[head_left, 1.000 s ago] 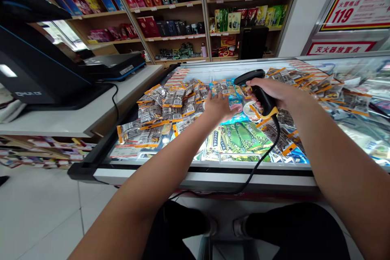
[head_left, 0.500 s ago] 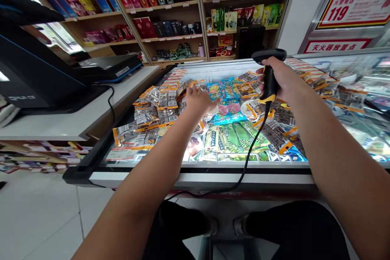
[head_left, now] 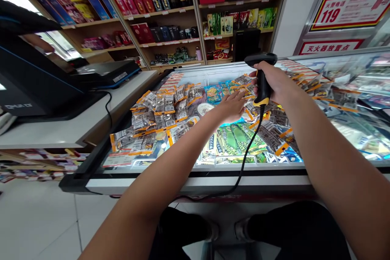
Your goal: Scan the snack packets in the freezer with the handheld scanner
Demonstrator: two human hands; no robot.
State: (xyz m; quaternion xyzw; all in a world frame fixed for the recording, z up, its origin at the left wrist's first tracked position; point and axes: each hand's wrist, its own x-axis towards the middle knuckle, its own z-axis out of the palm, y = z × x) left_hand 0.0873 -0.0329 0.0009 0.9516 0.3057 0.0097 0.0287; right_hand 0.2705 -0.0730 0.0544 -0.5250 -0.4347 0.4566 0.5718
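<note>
My right hand [head_left: 276,83] grips a black and yellow barcode scanner [head_left: 261,76], held upright above the glass lid of a chest freezer [head_left: 201,170]; its black cable [head_left: 243,162] hangs down over the freezer's front edge. My left hand [head_left: 233,105] reaches out over the glass with fingers stretched, palm down, just left of the scanner, touching the orange-edged snack packets [head_left: 161,109] scattered across the lid. Green pea packets [head_left: 234,138] show under the glass below my left wrist.
A white counter [head_left: 76,126] at left carries a black cash register [head_left: 36,81] and a flat black device [head_left: 106,74]. Wooden shelves [head_left: 170,20] of boxed goods and bottles stand behind. More packets [head_left: 332,89] cover the freezer's right side. A red and yellow sign [head_left: 350,0] hangs at right.
My left hand has moved right from the packet pile toward the scanner and spread its fingers. The scanner has stayed raised and upright in my right hand, shifted slightly left.
</note>
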